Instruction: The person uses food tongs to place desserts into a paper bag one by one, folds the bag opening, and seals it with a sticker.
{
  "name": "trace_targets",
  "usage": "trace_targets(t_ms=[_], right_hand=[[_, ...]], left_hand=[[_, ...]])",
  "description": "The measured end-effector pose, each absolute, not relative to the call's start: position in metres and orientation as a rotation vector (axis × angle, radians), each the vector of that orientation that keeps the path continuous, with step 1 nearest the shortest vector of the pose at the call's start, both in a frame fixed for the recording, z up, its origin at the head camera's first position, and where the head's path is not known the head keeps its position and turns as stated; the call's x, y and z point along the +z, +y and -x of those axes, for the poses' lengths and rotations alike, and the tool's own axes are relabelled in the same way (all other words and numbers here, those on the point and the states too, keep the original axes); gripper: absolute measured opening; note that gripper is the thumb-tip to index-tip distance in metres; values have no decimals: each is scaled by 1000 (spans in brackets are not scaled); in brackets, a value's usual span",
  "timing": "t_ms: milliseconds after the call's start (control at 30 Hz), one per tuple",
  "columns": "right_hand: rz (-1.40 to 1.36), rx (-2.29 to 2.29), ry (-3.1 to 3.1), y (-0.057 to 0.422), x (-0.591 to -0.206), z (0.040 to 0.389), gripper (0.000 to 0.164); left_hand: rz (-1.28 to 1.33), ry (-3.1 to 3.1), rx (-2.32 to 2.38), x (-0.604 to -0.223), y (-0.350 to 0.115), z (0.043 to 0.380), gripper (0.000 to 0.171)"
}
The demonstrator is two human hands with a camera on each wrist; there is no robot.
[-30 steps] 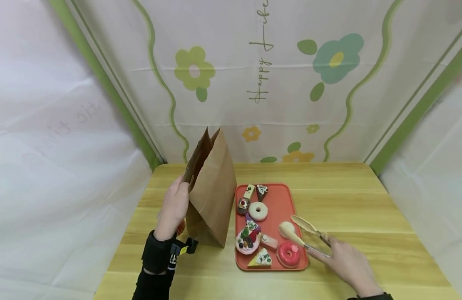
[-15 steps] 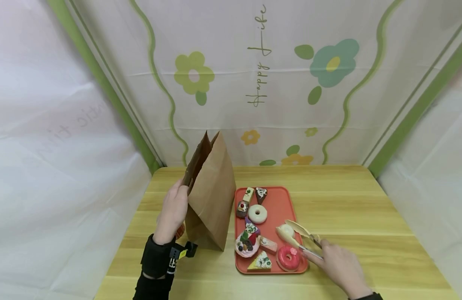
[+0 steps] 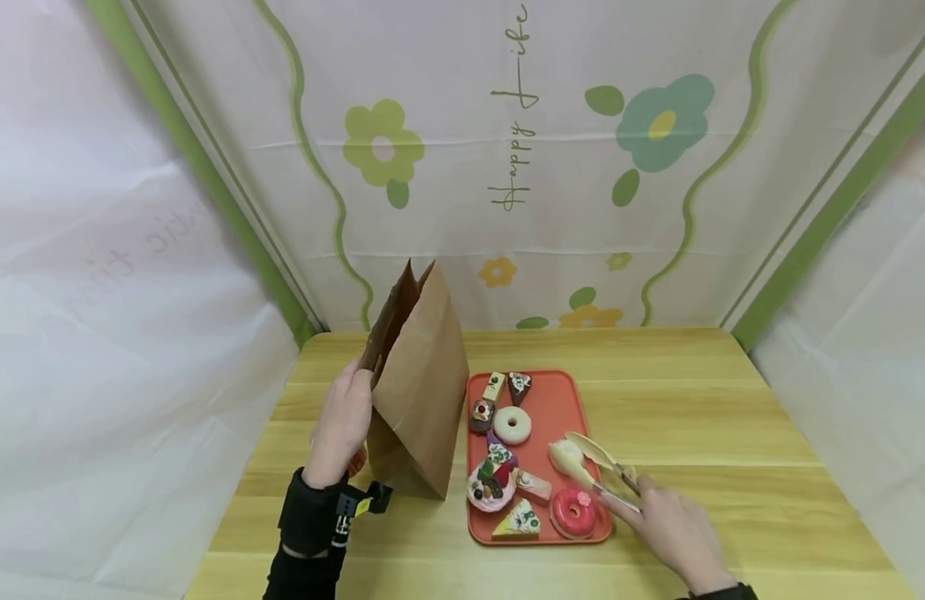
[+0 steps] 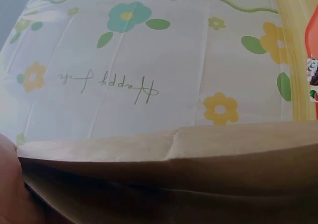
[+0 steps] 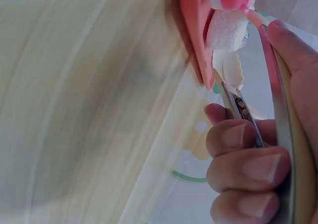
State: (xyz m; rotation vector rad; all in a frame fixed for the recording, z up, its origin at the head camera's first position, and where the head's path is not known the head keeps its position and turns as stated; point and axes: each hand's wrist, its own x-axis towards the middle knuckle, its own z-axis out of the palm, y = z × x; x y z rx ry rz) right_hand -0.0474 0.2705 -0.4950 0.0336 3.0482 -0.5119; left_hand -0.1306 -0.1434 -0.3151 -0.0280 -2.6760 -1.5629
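Observation:
My left hand [image 3: 344, 421] grips the near left top edge of a brown paper bag [image 3: 427, 392], which stands open at the top. The left wrist view looks over the bag's rim [image 4: 169, 143], its inside dark. My right hand [image 3: 680, 532] holds metal tongs [image 3: 622, 485] with cream tips, fingers curled around the handles. The tips lie on either side of a white round pastry [image 3: 572, 451] at the tray's right. In the right wrist view this pastry [image 5: 227, 30] looks speckled, with a scalloped tip [image 5: 232, 71] close by it.
A coral tray [image 3: 548, 392] carries a white donut [image 3: 512, 425], a pink donut [image 3: 572, 513], a fruit-topped cake [image 3: 491, 487] and several small cake pieces. Left of the bag, a reddish-brown item [image 3: 357, 461] shows partly behind my left hand. A printed white curtain [image 3: 462, 192] hangs behind the table.
The tongs have moved left and their tips have come closer together around the white round pastry. My left hand stays on the bag; the view has shifted slightly.

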Motion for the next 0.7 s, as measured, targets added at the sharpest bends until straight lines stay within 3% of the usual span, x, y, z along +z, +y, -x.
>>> trace_targets(t_ms=[200, 433, 700], right_hand=[[-99, -593, 3073, 271, -487, 52, 64], [-128, -638, 3073, 273, -476, 59, 81], [-125, -647, 3057, 270, -467, 64, 79]], left_hand=[[19, -2701, -1535, -314, -145, 131, 50], [11, -2713, -1517, -313, -145, 129, 49], [12, -2712, -1496, -312, -144, 129, 47]])
